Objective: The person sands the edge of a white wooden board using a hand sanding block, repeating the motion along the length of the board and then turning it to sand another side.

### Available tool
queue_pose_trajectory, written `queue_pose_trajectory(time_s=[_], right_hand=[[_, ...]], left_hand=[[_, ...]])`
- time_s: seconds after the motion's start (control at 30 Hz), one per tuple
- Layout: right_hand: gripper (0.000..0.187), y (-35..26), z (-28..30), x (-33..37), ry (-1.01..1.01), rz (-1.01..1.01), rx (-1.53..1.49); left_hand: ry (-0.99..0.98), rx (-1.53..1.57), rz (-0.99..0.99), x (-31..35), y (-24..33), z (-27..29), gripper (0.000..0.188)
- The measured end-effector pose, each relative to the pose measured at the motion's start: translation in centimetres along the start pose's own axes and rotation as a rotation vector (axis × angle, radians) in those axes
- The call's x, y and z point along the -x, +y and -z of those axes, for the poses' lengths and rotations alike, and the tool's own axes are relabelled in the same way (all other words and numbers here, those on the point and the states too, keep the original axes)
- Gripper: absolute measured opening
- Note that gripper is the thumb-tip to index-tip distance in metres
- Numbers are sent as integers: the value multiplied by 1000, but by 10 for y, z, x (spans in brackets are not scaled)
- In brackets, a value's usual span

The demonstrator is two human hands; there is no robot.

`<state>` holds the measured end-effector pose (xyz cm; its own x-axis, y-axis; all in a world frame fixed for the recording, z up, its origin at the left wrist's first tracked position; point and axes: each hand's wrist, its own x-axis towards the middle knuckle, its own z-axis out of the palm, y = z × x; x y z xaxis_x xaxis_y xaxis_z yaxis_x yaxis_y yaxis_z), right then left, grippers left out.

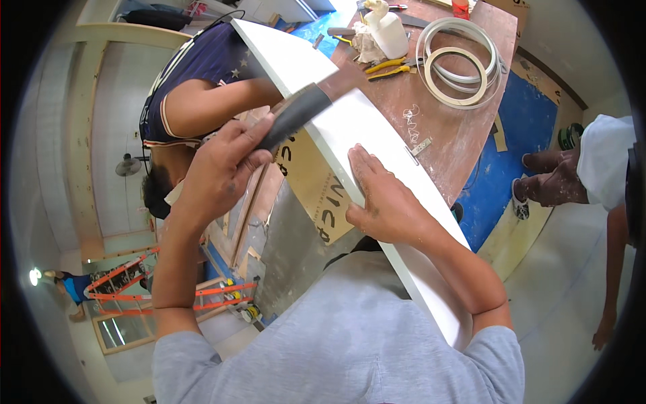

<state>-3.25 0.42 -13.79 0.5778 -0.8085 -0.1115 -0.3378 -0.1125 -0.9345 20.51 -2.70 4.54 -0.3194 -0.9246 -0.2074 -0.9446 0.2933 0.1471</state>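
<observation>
Workbench of reddish-brown wood (464, 128) under my long white flat panel (350, 128).
My left hand (222, 168) grips a dark flat-bladed tool (296, 111) on the panel's edge; my right hand (383, 195) presses flat, fingers spread.

Tape rolls (459, 64) behind board (350, 128)

Dusty reddish-brown counter (457, 135), white board (367, 121) across it, coiled white edge banding (461, 64), yellow-handled pliers (387, 67), white bottle (390, 30), crumpled rag (367, 47)

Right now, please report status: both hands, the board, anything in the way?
Left hand gripping dark tool on white board. Right hand flat on board. Another person's arm close beside the board.
</observation>
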Motion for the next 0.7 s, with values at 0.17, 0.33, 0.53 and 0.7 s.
queue_pose_trajectory(time_s=[0.17, 0.33, 0.53, 0.7], right_hand=[[90, -2, 2, -6, 9, -37, -61], [92, -7, 6, -8, -23, -55, -68], [92, -1, 5, -5, -61, -33, -127], [93, -4, 0, -8, -81, 3, -130]], left_hand=[[-52, -176, -73, 19, 44, -4, 51], [-90, -338, -96, 5, 47, -19, 49], [25, -270, -104, -87, -53, -35, 39], [51, -452, 194, -192, -181, -15, 41]])
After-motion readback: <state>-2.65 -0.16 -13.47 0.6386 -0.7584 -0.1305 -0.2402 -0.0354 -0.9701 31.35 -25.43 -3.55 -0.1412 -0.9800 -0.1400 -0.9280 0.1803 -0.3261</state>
